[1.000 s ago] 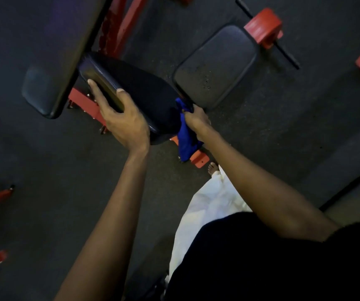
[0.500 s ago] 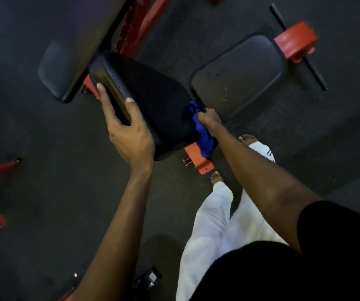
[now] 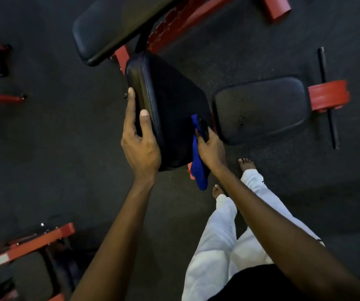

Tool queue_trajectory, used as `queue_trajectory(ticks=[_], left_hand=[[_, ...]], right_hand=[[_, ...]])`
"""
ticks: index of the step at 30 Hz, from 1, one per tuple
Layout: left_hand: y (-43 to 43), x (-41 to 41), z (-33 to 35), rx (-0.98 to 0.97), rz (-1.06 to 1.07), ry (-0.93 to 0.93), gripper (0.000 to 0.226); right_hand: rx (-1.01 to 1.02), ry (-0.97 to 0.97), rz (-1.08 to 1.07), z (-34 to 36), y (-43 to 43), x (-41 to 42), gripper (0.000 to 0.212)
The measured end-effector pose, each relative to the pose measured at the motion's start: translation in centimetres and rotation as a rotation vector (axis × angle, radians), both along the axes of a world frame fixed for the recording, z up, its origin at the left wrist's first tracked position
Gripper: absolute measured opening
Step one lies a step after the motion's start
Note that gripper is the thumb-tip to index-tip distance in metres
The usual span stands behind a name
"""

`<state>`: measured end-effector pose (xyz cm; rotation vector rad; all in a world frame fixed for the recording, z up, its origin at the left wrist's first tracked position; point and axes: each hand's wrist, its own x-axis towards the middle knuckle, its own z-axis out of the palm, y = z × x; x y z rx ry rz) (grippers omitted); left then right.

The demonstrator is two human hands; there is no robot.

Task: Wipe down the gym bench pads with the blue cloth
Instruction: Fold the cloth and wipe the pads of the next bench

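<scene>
- Charcoal speckled floor (image 3: 66, 170) fills the view, seen from above.
- Black back pad (image 3: 114, 29) slants across the top, carried on a red frame (image 3: 174, 20).
- Black seat pad (image 3: 174, 101) sits just below the back pad at the middle of the view, its stitched rim facing left.
- Another black pad (image 3: 261, 107) lies to the right, near the seat pad but apart from it, with a red roller (image 3: 329, 94) at its far end.
- Both bare forearms reach up from the bottom edge, nearly straight.
- Left hand (image 3: 140, 148) clamps the seat pad's left rim, thumb laid on top and fingers stretched along the side.
- Right hand (image 3: 211, 148) is curled round the blue cloth (image 3: 198, 170), pressing it to the seat pad's near right edge; the loose end of the cloth hangs below the pad.
- Bare feet (image 3: 246, 164) under white trousers stand just right of the cloth.
</scene>
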<state>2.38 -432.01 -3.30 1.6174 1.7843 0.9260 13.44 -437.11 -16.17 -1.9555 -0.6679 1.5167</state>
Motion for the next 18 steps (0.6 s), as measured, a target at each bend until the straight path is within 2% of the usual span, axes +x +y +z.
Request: queue_trajectory(ticks=[3, 7, 11, 14, 18], left_hand=[[0.2, -0.7, -0.3, -0.041, -0.062, -0.027, 0.050], [-0.2, -1.7, -0.5, -0.088, -0.159, -0.028, 0.053], [-0.5, -1.7, -0.7, -0.042, -0.139, -0.008, 0.051], [-0.6, -1.3, -0.8, -0.017, -0.128, -0.025, 0.049], [-0.7, -1.4, -0.5, -0.001, -0.132, -0.039, 0.049]], right_hand=[[-0.094, -0.002, 0.006, -0.5, 2.1, 0.7, 0.025], [-0.021, -0.011, 0.024, 3.8, 0.9, -0.1, 0.028], [0.220, -0.023, 0.011, 8.2, -1.9, -1.5, 0.035], [0.417, -0.070, 0.020, 8.8, 0.0, -1.3, 0.039], [0.242, -0.092, 0.031, 7.1, 4.3, -0.4, 0.022]])
